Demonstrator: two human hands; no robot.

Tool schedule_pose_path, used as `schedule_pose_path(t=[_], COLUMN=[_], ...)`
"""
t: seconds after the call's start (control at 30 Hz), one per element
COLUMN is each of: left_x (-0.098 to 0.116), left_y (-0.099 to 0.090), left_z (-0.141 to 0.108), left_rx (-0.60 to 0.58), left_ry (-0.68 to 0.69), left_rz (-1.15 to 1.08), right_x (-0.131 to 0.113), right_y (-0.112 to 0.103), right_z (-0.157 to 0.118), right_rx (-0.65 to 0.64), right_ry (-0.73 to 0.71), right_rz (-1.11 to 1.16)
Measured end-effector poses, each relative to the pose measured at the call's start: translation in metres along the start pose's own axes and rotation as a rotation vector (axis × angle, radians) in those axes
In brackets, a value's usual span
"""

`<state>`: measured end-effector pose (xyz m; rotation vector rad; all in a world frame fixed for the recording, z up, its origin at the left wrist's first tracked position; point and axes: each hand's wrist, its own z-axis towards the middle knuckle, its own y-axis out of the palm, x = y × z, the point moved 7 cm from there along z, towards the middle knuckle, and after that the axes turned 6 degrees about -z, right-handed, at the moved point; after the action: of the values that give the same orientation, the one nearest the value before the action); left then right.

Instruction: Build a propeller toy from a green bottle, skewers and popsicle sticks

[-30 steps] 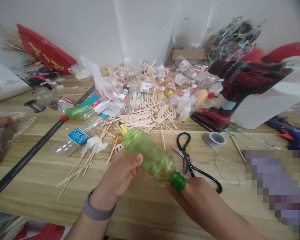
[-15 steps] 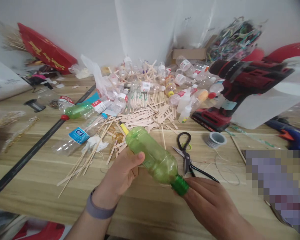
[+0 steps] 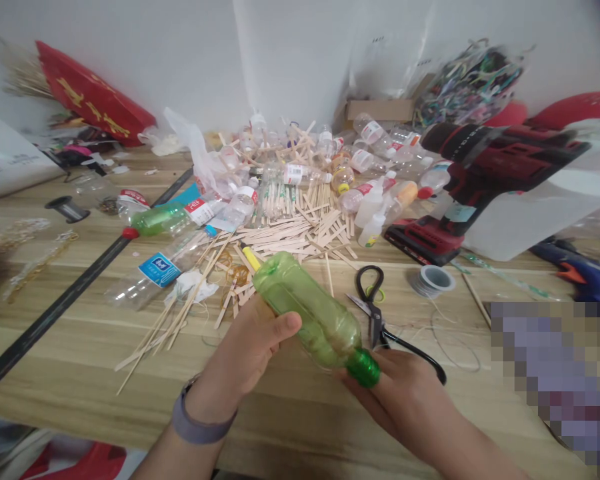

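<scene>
A see-through green plastic bottle (image 3: 307, 307) lies tilted across my hands above the table, its base up-left and its green cap end (image 3: 363, 368) down-right. My left hand (image 3: 263, 337) is wrapped round the body from below, its thumb along the near side. Close under the neck is my right hand (image 3: 397, 387), with its fingers bent against the bottle and partly hidden by it. A pair of black-handled scissors (image 3: 375, 317) lies on the table just beyond the right hand. Past the bottle's base shows a yellow, dark-tipped stick-like thing (image 3: 250, 257).
Flat wooden sticks (image 3: 300, 237) and see-through bottles are heaped at the back. A red and black cordless drill (image 3: 473, 193) stands at the right, near a spool of wire (image 3: 433, 281). At the left, a dark bar (image 3: 65, 303) runs to another green bottle (image 3: 157, 220).
The bottle has turned slightly about its length and moved a little right. My right hand has shifted under the neck, showing more of the green cap. My left hand still holds the body.
</scene>
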<state>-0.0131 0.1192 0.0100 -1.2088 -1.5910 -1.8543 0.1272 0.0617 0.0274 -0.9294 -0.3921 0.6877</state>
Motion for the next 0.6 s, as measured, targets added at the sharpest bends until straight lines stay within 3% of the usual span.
schedule_pose_path(t=[0.13, 0.4, 0.6], left_x=[0.002, -0.003, -0.008], left_y=[0.005, -0.002, -0.004], left_z=[0.000, 0.000, -0.001], left_rx=[-0.006, 0.019, 0.026], left_ry=[-0.011, -0.056, -0.116], left_rz=[0.000, -0.051, -0.049], right_x=[0.000, -0.005, -0.002], right_y=[0.005, -0.008, -0.020], right_z=[-0.001, -0.006, -0.009], right_rx=[-0.036, -0.041, 0.097], right_ry=[-0.022, -0.026, 0.100], right_rz=[0.021, 0.239, 0.334])
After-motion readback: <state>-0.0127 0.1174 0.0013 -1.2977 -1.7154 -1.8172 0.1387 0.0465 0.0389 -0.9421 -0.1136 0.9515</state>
